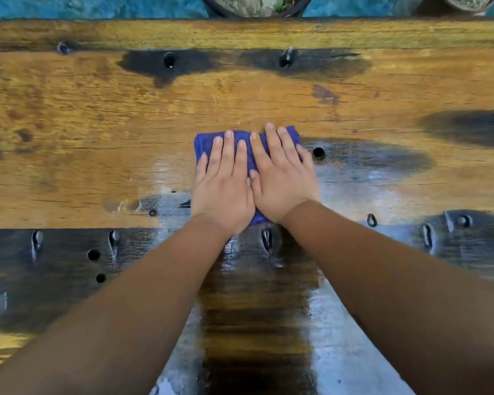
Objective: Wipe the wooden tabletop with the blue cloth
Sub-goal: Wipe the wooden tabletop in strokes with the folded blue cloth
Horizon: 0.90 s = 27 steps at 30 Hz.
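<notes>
left hand (222,183) flat on blue cloth (204,143) | right hand (283,181) flat, grip released | wooden tabletop (97,109)

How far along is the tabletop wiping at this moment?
Done, apparently: a glossy strip of the wooden tabletop between the arms. In hand: left hand and right hand press flat on the blue cloth mid-table. Left: the duller planks to both sides and beyond.

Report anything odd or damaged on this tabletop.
The wooden tabletop shows black stains around small holes and hairline cracks. Both hands press the blue cloth flat. Nothing spilled.
</notes>
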{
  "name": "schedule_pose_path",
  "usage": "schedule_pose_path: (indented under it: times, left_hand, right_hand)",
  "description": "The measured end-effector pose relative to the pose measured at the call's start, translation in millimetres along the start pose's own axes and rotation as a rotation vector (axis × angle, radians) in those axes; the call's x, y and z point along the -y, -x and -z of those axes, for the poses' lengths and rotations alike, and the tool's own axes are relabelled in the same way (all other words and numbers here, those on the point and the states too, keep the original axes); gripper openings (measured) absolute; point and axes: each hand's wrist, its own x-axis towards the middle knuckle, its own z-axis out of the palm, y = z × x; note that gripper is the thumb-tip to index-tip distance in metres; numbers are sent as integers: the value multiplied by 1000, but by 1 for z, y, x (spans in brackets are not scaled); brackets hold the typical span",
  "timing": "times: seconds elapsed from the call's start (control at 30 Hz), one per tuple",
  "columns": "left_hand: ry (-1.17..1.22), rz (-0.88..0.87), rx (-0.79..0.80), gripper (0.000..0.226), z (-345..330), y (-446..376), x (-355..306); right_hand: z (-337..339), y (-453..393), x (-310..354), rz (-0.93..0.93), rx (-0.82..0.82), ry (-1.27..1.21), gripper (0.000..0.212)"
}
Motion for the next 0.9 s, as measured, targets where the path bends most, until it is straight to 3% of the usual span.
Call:
schedule_pose_path:
  times: [0.4,0.9]
  left_hand:
    - [-106,-61,-145,62,33,-177,30]
    - [-126,-122,-215,59,48,-232,44]
  right_hand:
    - [31,-167,-27,-6,-155,20,62]
    - [37,-225,-31,-27,-248,66,60]
